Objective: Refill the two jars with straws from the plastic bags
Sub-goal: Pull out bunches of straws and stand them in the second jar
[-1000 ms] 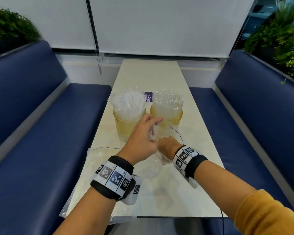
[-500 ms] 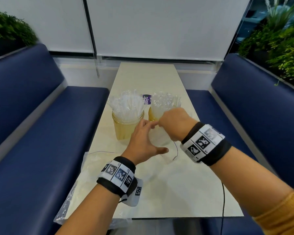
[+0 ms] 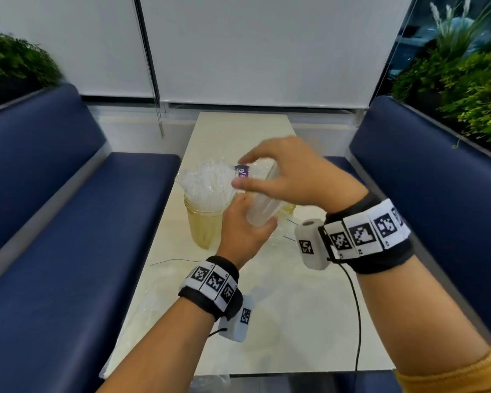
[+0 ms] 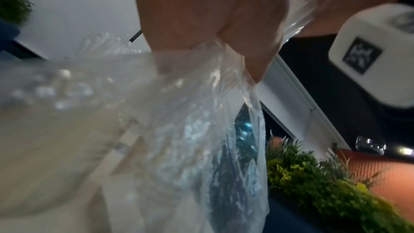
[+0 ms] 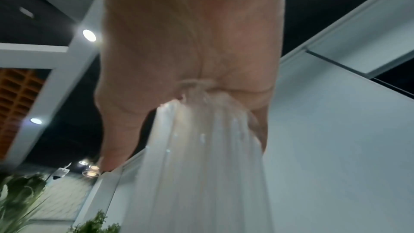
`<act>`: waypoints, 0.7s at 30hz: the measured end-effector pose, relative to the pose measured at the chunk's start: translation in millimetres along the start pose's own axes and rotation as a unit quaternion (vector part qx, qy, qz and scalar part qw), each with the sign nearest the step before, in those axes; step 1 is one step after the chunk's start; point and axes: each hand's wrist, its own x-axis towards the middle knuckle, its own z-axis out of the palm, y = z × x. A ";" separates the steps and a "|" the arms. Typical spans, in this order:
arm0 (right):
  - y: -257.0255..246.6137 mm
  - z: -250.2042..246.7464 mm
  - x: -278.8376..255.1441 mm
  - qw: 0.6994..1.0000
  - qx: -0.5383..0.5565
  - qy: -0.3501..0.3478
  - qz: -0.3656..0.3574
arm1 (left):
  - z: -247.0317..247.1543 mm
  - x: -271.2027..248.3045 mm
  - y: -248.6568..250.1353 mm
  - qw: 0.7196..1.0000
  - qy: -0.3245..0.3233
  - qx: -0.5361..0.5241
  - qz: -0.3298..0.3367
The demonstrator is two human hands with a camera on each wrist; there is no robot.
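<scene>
Two yellowish jars stand mid-table. The left jar (image 3: 203, 225) is packed with clear-wrapped straws (image 3: 207, 182). The right jar (image 3: 289, 207) is almost hidden behind my hands. Above it I hold a tilted bundle of white straws in a clear plastic bag (image 3: 262, 207). My left hand (image 3: 247, 222) grips the bag's lower end, with crumpled plastic (image 4: 201, 112) hanging from the fist. My right hand (image 3: 267, 177) grips the bundle's upper part from above, and the straws (image 5: 201, 148) run out of its fist.
An empty clear bag (image 3: 159, 293) lies on the cream table (image 3: 295, 336) at the front left. A black cable (image 3: 358, 307) runs from my right wrist. A purple label (image 3: 243, 171) shows behind the jars. Blue benches (image 3: 68, 222) flank the table.
Both hands have risen from the table with the straw bundle. My right hand went from low beside the jars to above the right jar, and my left hand followed to the bag's lower end.
</scene>
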 end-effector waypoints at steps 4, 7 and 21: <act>5.1 15.4 -5.4 0.956 0.273 0.100 -0.048 | -2.4 0.1 1.1 0.998 0.034 -0.038 -0.049; 6.8 29.5 -6.3 0.890 0.414 0.189 -0.035 | -5.9 3.7 3.3 0.995 0.037 -0.071 -0.058; 12.2 -7.1 27.3 0.831 0.503 0.237 -0.017 | -8.5 1.9 -11.2 0.994 -0.043 -0.084 -0.051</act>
